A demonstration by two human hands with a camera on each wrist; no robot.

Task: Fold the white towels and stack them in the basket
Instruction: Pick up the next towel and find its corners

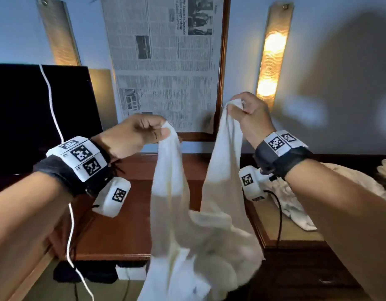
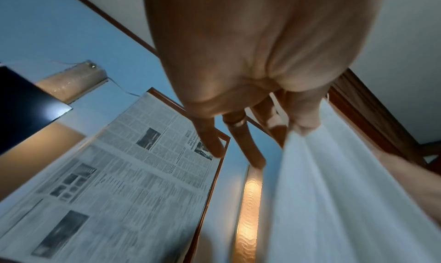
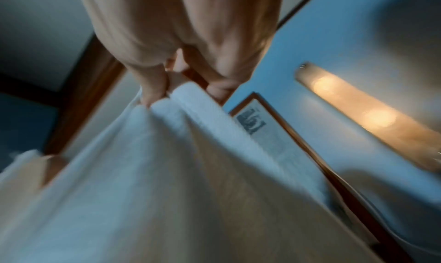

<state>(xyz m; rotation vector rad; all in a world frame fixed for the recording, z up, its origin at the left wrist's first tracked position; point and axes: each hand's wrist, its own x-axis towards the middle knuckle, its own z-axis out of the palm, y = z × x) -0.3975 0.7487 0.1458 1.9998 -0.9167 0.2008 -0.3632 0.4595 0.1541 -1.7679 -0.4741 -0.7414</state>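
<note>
Two hands hold one white towel (image 1: 200, 224) up in the air, each pinching a separate gathered part of its top edge. The left hand (image 1: 135, 135) sits at about 9 o'clock of the head view's centre, thumb and forefinger closed on a bunched corner; the left wrist view shows that pinch at the thumb while two other fingers (image 2: 245, 140) stick out straight and loose, touching nothing. The right hand (image 1: 250, 116) is raised higher, at about 1 o'clock, its fingers curled tight round a wad of the cloth; the right wrist view, blurred, shows the fabric (image 3: 167, 163) fanning away from the fingertips.

Between the two grips the towel droops in a deep slack V, and its lower bulk hangs crumpled at 6 o'clock, in front of the front edge of the wooden desk (image 1: 114, 231). Whether the bottom hem touches anything cannot be told.

Open air lies between the hands and above the desk top. Behind them, at 12 o'clock, a framed newspaper (image 1: 166, 61) hangs on the wall, and the right hand is near its frame's lower right corner. A lit wall lamp (image 1: 272, 53) stands just beyond the right hand at 1 o'clock, an unlit one (image 1: 57, 31) at 11 o'clock. A dark screen (image 1: 35, 109) blocks the 9 o'clock side, with a white cord (image 1: 51, 101) dangling across it. More white towels (image 1: 296, 196) lie heaped at 3 o'clock, under the right forearm.
</note>
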